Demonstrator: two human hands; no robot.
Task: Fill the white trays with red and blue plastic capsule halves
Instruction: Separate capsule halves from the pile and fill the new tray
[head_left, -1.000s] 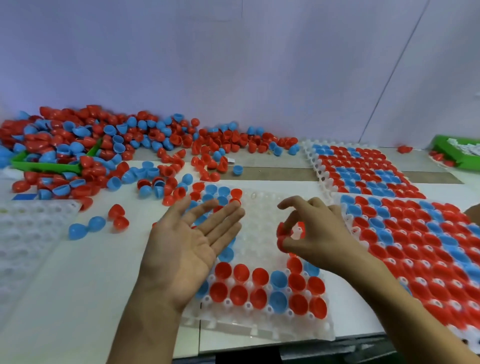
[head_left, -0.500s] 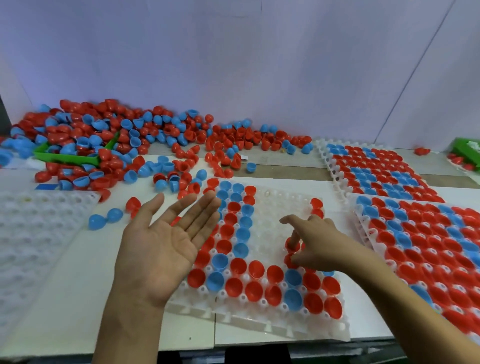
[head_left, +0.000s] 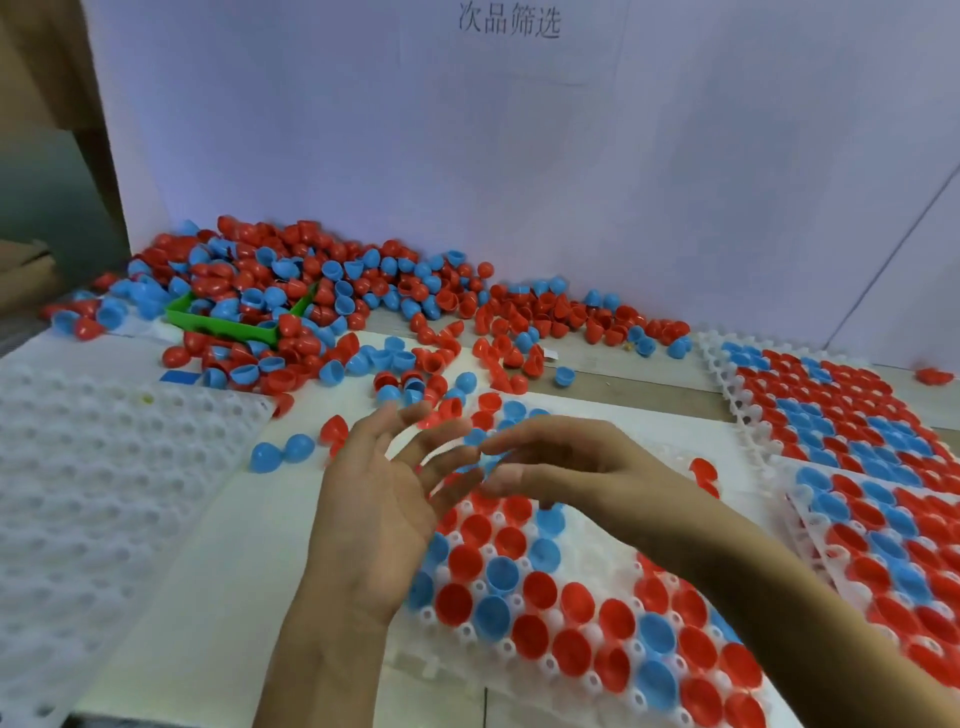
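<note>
Our left hand (head_left: 384, 499) hangs palm-up over the left edge of the partly filled white tray (head_left: 670, 457) at lower centre, fingers spread and holding nothing. Our right hand (head_left: 566, 467) reaches in from the right, its blurred fingertips meeting the left hand's fingers; we cannot tell whether it pinches anything, though a speck of blue shows between the two hands. The tray's near rows carry red and blue capsule halves (head_left: 498, 577), open side up, while the pockets behind our right wrist stand bare.

A loose heap of capsule halves (head_left: 322, 291) runs along the wall across the upper left and centre, burying a green bin (head_left: 228, 325). An unfilled white tray (head_left: 93, 467) fills the left edge; filled trays (head_left: 831, 410) crowd the right edge. Open tabletop (head_left: 218, 561) lies between the unfilled tray and the working tray, with two blue halves (head_left: 283, 452) and a red one on it.

Compared with half a second ago, our right hand has lifted from the tray's middle pockets to meet the left hand, and the view has tilted upward.

Printed on the wall at top centre: "次品筛选" (head_left: 509, 21).
</note>
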